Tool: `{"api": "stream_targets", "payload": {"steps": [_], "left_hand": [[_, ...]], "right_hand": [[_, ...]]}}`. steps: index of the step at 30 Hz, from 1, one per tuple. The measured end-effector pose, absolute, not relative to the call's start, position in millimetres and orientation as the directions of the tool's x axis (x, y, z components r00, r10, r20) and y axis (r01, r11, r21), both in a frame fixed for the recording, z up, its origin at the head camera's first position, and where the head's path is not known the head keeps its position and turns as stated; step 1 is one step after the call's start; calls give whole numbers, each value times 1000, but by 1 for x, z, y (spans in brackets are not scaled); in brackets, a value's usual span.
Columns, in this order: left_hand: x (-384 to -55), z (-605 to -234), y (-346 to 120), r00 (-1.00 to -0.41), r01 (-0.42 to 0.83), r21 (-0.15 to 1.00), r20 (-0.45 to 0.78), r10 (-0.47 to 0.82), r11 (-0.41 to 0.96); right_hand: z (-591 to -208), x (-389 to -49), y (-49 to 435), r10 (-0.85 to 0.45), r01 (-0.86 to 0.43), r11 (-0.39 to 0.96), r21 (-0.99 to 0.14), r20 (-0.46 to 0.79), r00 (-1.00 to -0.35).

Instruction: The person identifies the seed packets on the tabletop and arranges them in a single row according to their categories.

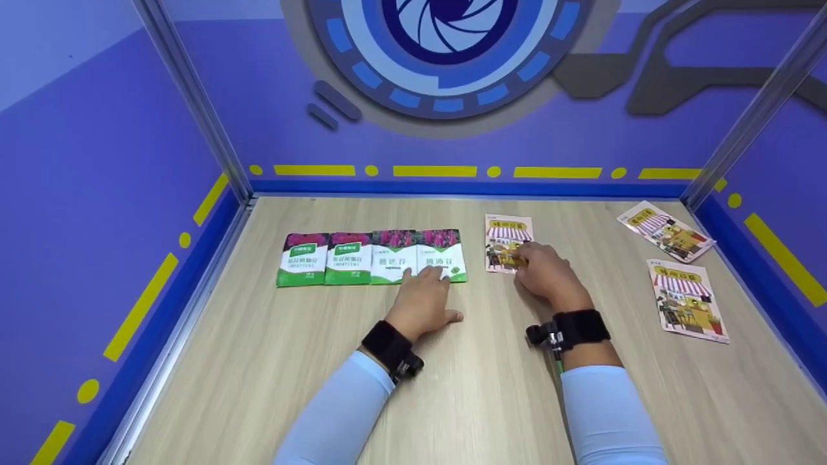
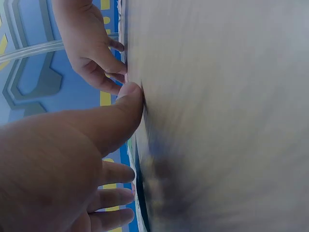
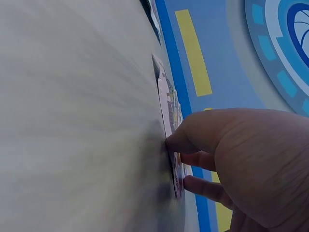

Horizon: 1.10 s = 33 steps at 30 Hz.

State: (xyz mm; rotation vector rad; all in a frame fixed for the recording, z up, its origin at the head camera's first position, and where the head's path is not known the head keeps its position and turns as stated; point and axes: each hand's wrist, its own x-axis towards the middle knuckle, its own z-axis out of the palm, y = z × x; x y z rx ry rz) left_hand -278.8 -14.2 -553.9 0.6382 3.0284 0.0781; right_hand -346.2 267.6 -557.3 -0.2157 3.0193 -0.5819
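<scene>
In the head view, several green-and-white seed packets with pink flowers lie edge to edge in a row. My left hand [image 1: 423, 303] rests its fingertips on the lower edge of the rightmost green-and-white seed packet [image 1: 439, 248], thumb spread out to the right on the table. Right of the row lies a pink seed packet [image 1: 501, 244] with a striped awning picture. My right hand [image 1: 546, 274] pinches its right side; the right wrist view has the thumb [image 3: 186, 135] at the packet's edge and fingers over its printed face.
Two more pink seed packets lie at the right, one tilted at the back [image 1: 669, 229] and one nearer [image 1: 688, 300]. The wooden table [image 1: 478, 400] is walled in by blue panels [image 1: 375, 152] at the back and both sides.
</scene>
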Motion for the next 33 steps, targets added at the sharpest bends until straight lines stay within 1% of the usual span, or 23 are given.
{"api": "stream_targets", "payload": {"steps": [4,11,18,26,33], "left_hand": [[-281,-556,-16,-914,401,71,-38,405,913],[-282,-554,-19,-911,406,58,-53,409,912],[-282,-551,-21,-910,406,76,-63,411,911],[-283,-551,-22,-909,409,67,-59,412,910],[-284,-551,-23,-907,411,81,-65,416,908]], "right_hand": [[-556,-346,260,-195,-169,914,-370,-36,-980],[-554,-345,247,-268,-229,896,-380,-52,-962],[-552,-343,241,-301,-267,885,-382,-32,-953],[-552,-340,239,-351,-331,864,-379,17,-936],[-552,-339,239,-335,-312,872,-376,5,-942]]}}
